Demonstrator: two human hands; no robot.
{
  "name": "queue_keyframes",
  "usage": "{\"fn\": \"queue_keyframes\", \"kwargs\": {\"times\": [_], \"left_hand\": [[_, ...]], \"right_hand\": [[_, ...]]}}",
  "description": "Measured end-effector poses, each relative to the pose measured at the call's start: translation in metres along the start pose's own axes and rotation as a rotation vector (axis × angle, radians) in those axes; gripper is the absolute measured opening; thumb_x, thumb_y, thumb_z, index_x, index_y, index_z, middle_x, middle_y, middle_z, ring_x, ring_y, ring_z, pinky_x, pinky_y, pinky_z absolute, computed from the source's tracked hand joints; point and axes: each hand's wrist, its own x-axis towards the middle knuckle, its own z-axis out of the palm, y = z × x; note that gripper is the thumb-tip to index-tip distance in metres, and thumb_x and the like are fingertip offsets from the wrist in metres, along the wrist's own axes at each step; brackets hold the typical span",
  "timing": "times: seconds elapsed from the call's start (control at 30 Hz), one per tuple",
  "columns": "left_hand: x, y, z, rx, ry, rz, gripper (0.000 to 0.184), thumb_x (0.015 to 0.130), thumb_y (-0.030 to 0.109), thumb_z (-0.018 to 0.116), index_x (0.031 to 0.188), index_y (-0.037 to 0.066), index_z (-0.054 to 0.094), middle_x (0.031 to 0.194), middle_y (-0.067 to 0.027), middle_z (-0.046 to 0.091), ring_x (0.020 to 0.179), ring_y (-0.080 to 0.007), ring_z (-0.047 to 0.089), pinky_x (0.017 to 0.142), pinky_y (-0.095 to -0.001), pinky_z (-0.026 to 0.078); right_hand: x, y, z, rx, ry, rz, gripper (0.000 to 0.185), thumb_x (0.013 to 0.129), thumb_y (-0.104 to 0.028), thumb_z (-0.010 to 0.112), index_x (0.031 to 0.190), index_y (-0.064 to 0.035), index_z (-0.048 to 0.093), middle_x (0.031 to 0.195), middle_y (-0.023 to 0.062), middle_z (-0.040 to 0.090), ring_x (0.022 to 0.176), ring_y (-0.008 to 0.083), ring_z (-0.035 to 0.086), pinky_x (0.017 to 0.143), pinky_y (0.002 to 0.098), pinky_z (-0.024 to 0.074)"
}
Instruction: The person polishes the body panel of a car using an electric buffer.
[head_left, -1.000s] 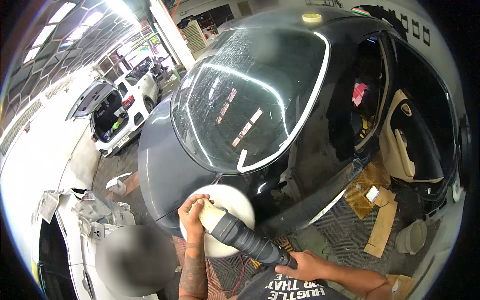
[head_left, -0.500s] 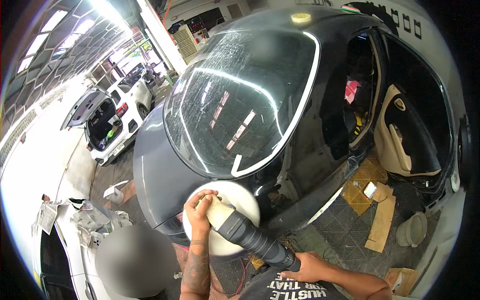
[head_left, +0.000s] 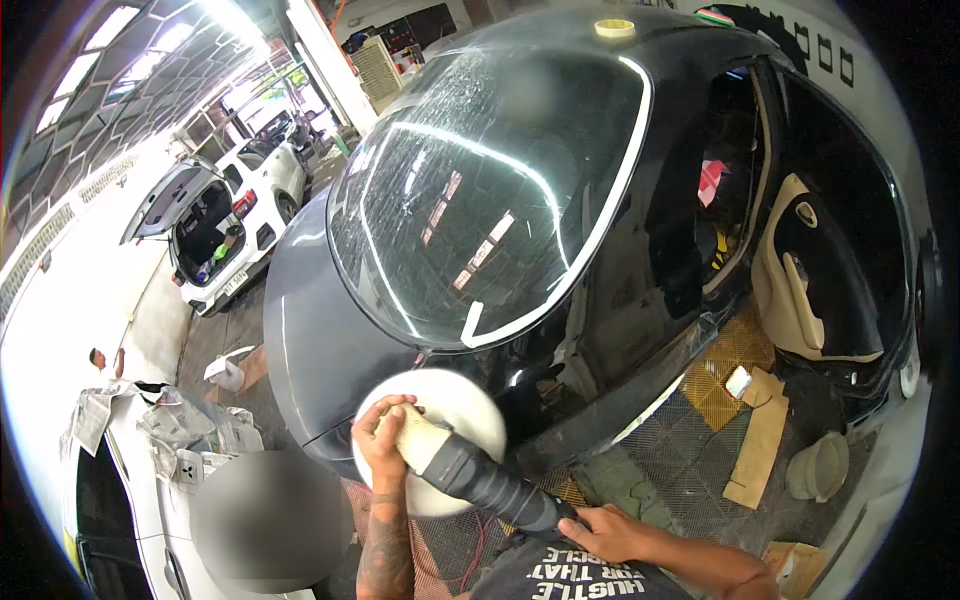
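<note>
A black car polisher [head_left: 490,485] with a wide white pad [head_left: 465,405] is held in front of my body, over the dark car's rear corner [head_left: 345,410]. Wrapped around the tan-covered head of the machine, my left hand [head_left: 380,440] has its fingers closed. At the other end, my right hand [head_left: 605,532] grips the rear of the polisher's body, close to my shirt. The pad overlaps the black side panel in view; whether it touches the paint I cannot tell. White tape [head_left: 615,200] edges the rear window [head_left: 470,200].
An open car door [head_left: 830,270] stands at right, with cardboard [head_left: 757,450] and a bucket [head_left: 818,466] on the floor below. A white car [head_left: 140,510] with newspaper on it is at lower left. Beyond it stands a person [head_left: 105,365]. A tape roll [head_left: 614,28] lies on the roof.
The polisher and both hands have shifted slightly left in view. The person at far left shows more fully, with an arm raised.
</note>
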Motion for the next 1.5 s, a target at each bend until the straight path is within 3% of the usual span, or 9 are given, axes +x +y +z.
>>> {"fn": "queue_keyframes", "kwargs": {"times": [0.13, 0.2, 0.37, 0.73, 1.07, 1.27, 1.33, 1.43, 1.5], "left_hand": [[0.005, -0.015, 0.033, 0.138, -0.179, 0.031, 0.026, 0.088, 0.017, 0.062, 0.103, -0.001, 0.073, 0.101, -0.0103, 0.074, 0.097, -0.0187, 0.066, 0.089, -0.0329, 0.051], [0.006, -0.029, 0.048, 0.106, -0.215, 0.048, 0.022, 0.091, 0.017, 0.065, 0.104, 0.001, 0.074, 0.100, -0.0091, 0.073, 0.094, -0.0180, 0.066, 0.087, -0.0322, 0.051], [0.010, -0.026, 0.050, -0.003, -0.244, -0.023, 0.022, 0.091, 0.017, 0.065, 0.102, 0.000, 0.073, 0.096, -0.0074, 0.072, 0.090, -0.0134, 0.064, 0.084, -0.0287, 0.050], [0.014, 0.013, -0.065, 0.005, 0.089, -0.027, 0.026, 0.088, 0.012, 0.059, 0.100, -0.008, 0.068, 0.098, -0.0191, 0.071, 0.084, -0.0270, 0.071, 0.079, -0.0363, 0.059], [0.010, -0.021, 0.046, 0.024, -0.197, -0.002, 0.026, 0.086, 0.014, 0.063, 0.102, -0.005, 0.071, 0.101, -0.0154, 0.073, 0.089, -0.0215, 0.069, 0.084, -0.0345, 0.056], [-0.010, -0.043, 0.142, 0.051, -0.411, 0.004, 0.021, 0.088, 0.013, 0.067, 0.104, 0.001, 0.074, 0.096, -0.0085, 0.075, 0.091, -0.0163, 0.068, 0.085, -0.0303, 0.052], [-0.007, -0.038, 0.137, 0.055, -0.406, 0.030, 0.021, 0.088, 0.013, 0.066, 0.105, 0.001, 0.073, 0.097, -0.0091, 0.075, 0.092, -0.0158, 0.067, 0.085, -0.0307, 0.052], [0.000, -0.030, 0.097, 0.095, -0.347, -0.032, 0.022, 0.089, 0.015, 0.066, 0.105, 0.001, 0.073, 0.100, -0.0095, 0.075, 0.094, -0.0168, 0.068, 0.088, -0.0321, 0.052], [0.003, -0.017, 0.062, 0.167, -0.219, 0.023, 0.023, 0.089, 0.017, 0.066, 0.103, 0.001, 0.073, 0.101, -0.0102, 0.075, 0.096, -0.0174, 0.067, 0.089, -0.0331, 0.051]], "right_hand": [[-0.027, 0.009, -0.001, 0.052, 0.206, 0.077, 0.067, 0.092, -0.059, 0.060, 0.112, 0.0046, 0.066, 0.096, 0.0298, 0.070, 0.098, 0.0426, 0.070, 0.088, 0.0471, 0.0526], [-0.033, 0.025, 0.010, 0.310, 0.290, -0.050, 0.059, 0.088, -0.048, 0.072, 0.113, 0.0053, 0.066, 0.095, 0.0195, 0.072, 0.084, 0.0282, 0.069, 0.076, 0.0408, 0.0527], [-0.040, -0.012, -0.002, 0.114, 0.236, -0.024, 0.063, 0.081, -0.052, 0.077, 0.107, 0.0046, 0.069, 0.090, 0.0201, 0.073, 0.084, 0.0297, 0.070, 0.075, 0.0427, 0.0526], [0.023, -0.066, 0.008, -0.173, -0.021, 0.002, 0.071, 0.082, -0.057, 0.072, 0.116, 0.0045, 0.064, 0.102, 0.0278, 0.071, 0.100, 0.0423, 0.070, 0.092, 0.0456, 0.0530], [-0.026, 0.005, -0.007, -0.074, 0.079, 0.183, 0.080, 0.079, -0.058, 0.074, 0.124, 0.0074, 0.060, 0.112, 0.0298, 0.068, 0.109, 0.0424, 0.067, 0.097, 0.0462, 0.0506], [-0.057, 0.038, 0.002, -0.007, 0.417, 0.378, 0.064, 0.073, -0.050, 0.083, 0.104, 0.0050, 0.070, 0.097, 0.0204, 0.074, 0.092, 0.0313, 0.073, 0.085, 0.0417, 0.0556], [-0.061, 0.020, 0.002, 0.067, 0.506, 0.243, 0.057, 0.074, -0.042, 0.083, 0.105, 0.0044, 0.070, 0.095, 0.0277, 0.071, 0.094, 0.0416, 0.071, 0.079, 0.0461, 0.0545], [-0.044, 0.025, 0.007, -0.137, 0.394, 0.379, 0.063, 0.072, -0.050, 0.084, 0.101, 0.0049, 0.070, 0.095, 0.0196, 0.074, 0.090, 0.0309, 0.073, 0.084, 0.0412, 0.0558], [-0.023, 0.016, 0.002, -0.101, 0.253, 0.325, 0.070, 0.075, -0.053, 0.079, 0.111, 0.0055, 0.067, 0.101, 0.0241, 0.072, 0.096, 0.0355, 0.071, 0.089, 0.0428, 0.0542]]}}
